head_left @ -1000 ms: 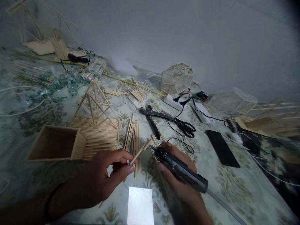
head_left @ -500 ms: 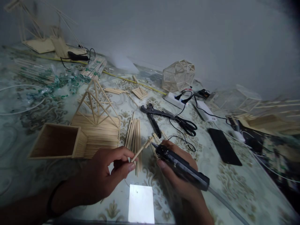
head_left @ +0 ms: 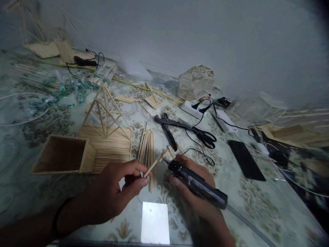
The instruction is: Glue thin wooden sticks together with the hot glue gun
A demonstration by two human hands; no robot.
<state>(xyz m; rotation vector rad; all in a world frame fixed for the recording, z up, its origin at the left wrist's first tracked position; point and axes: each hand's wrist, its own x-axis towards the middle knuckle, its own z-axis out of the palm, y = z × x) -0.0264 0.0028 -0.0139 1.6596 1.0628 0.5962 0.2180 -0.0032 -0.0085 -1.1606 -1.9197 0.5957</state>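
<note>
My left hand (head_left: 113, 192) pinches a short wooden stick (head_left: 156, 163) between thumb and fingers, its free end tilted up to the right. My right hand (head_left: 195, 195) grips a black glue gun (head_left: 195, 183), whose nozzle touches or nearly touches the stick's upper end. Under the stick lies a bundle of loose sticks (head_left: 147, 151) on the patterned surface. To the left stand a stick-built platform with a triangular frame (head_left: 105, 133) and an open wooden box (head_left: 61, 157).
Black pliers (head_left: 167, 128) and scissors (head_left: 203, 135) lie beyond my hands, with a white power strip (head_left: 191, 109), cables and a dark phone (head_left: 245, 159). A stick polyhedron (head_left: 196, 82) sits by the wall. A white card (head_left: 155, 223) lies near the front edge. Stick packets clutter the far left.
Barely anything has changed: both hands stay together with the glue gun's nozzle at the stick's tip, and the view has shifted slightly.
</note>
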